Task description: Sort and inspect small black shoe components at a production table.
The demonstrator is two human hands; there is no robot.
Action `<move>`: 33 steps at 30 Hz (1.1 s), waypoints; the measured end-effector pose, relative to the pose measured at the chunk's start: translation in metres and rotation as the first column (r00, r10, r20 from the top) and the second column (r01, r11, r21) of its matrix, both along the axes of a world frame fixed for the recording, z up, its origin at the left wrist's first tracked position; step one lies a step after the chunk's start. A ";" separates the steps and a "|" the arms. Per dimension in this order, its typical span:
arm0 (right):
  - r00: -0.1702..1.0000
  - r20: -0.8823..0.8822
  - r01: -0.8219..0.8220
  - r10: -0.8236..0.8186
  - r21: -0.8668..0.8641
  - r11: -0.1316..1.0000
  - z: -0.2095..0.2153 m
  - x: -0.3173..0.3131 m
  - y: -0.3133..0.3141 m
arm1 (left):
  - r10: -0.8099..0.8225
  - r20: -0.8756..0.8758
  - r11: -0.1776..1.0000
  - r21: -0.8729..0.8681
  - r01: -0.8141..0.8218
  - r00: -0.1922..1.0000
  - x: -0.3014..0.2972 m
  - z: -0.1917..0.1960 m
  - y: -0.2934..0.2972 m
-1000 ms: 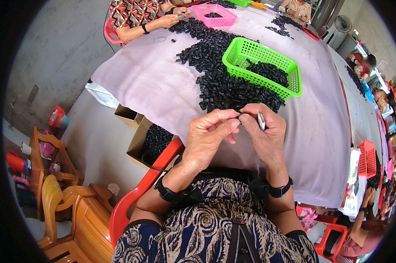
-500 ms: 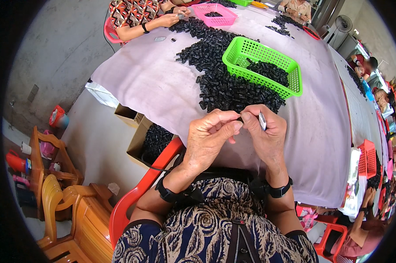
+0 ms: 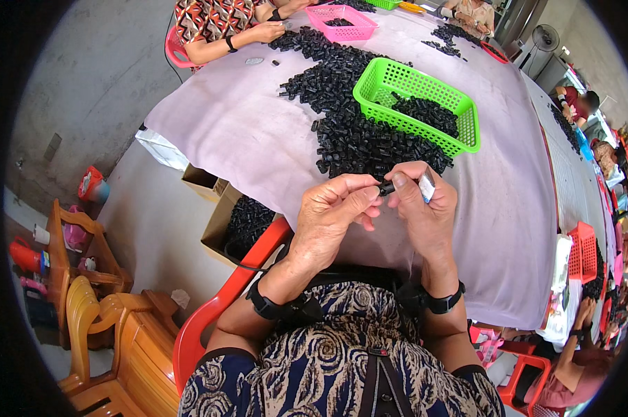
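My left hand (image 3: 338,212) is closed, pinching a small black piece (image 3: 386,187) between thumb and fingertips. Against the other end of that piece rests the thumb of my right hand (image 3: 425,208). A small flat tool with a shiny silvery face (image 3: 426,186) is gripped in the right fingers; its exact kind does not show. Just beyond both hands spreads a pile of similar black pieces (image 3: 348,142) on the pale cloth. A green perforated basket (image 3: 416,132), partly filled with black pieces, stands at the right part of the pile.
A pink basket (image 3: 361,32) sits farther off, near a co-worker's hand (image 3: 266,32). Left of my red chair (image 3: 202,306), a cardboard box (image 3: 220,221) of black pieces stands below the table's cloth (image 3: 223,146). Wooden chairs (image 3: 136,340) are at lower left.
The tool in my right hand has turned, showing a broader silvery face. The black piece now shows more plainly between my fingertips. Across the table, the co-worker's hands have shifted slightly.
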State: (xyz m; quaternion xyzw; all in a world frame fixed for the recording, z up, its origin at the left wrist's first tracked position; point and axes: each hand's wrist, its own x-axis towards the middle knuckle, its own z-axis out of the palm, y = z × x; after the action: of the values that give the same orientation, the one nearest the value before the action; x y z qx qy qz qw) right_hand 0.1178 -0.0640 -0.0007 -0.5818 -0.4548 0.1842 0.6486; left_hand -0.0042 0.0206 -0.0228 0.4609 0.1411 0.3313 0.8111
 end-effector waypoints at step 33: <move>0.969 0.246 0.024 -0.031 0.032 0.999 -0.004 0.008 0.002 | -0.046 -0.038 0.975 0.217 0.053 0.998 0.003 -0.004 -0.003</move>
State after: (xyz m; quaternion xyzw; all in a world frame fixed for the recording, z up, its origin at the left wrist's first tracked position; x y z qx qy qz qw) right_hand 0.1259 -0.0620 -0.0048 -0.5971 -0.5263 0.0948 0.5979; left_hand -0.0016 0.0177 -0.0266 0.5557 0.1059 0.3169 0.7613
